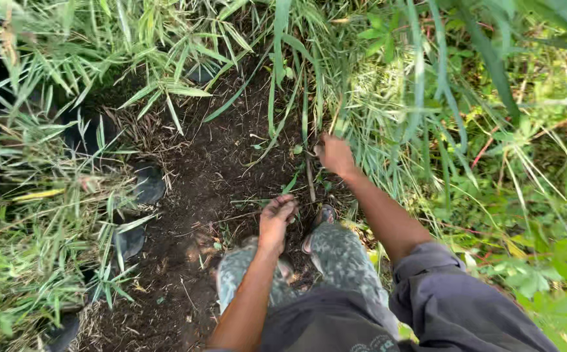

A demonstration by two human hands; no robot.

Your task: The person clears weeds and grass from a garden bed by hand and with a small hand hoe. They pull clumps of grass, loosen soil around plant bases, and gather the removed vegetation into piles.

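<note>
My right hand (335,155) is closed around the base of a clump of tall green grass stalks (335,85) at the edge of a bare patch of dark soil (211,169). My left hand (275,221) hangs lower, above my feet, fingers curled and soiled; whether it holds anything is unclear. My legs in patterned trousers (335,254) and sandalled feet (322,218) stand on the soil just below both hands.
Dense long-leaved grass (42,215) crowds the left side and top. Leafy weeds (524,195) fill the right. Dark stones (148,184) line the left edge of the soil patch. Dry straw and roots lie scattered on the ground.
</note>
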